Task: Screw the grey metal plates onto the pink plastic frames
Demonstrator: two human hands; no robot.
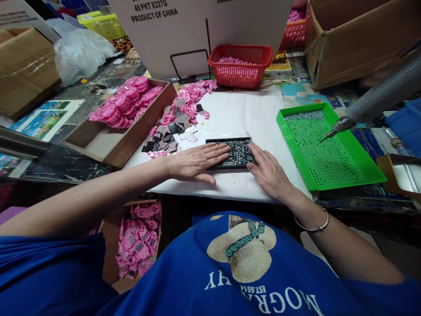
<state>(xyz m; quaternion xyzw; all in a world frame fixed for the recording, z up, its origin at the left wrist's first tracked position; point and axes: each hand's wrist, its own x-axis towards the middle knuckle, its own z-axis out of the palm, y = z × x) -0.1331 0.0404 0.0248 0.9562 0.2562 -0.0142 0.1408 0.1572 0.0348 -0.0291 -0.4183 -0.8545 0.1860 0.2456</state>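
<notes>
at the middle of the white sheet (pixel 223 114) on the counter (pixel 88 173), the black tray (pixel 235 166) lies flat between both hands. the left hand (pixel 189 162) comes in from nine o'clock, palm down, fingers pressed together over the tray's near-left part, thumb parted. the right hand (pixel 271 175) meets the tray's three o'clock end, fingers nearly together and thumb apart; neither hand appears to pinch anything.

the visible part of the black tray looks largely filled with small metal pieces (pixel 240 152), so that stage seems well along; whatever lies under the left hand is hidden, so any gaps there cannot be told. at three o'clock, the green tray (pixel 353 149) holds more such pieces, and the pink parts (pixel 189 98) at eleven o'clock lie loose.

counted: two hands, one black tray, one green tray, one gray driver (pixel 384 94) toward two o'clock, one shallow cardboard tray (pixel 149 114) toward ten o'clock, and two red baskets, one (pixel 237 78) at twelve, another (pixel 294 35) near one. the metal pieces and pink parts are too many and small to count.
</notes>
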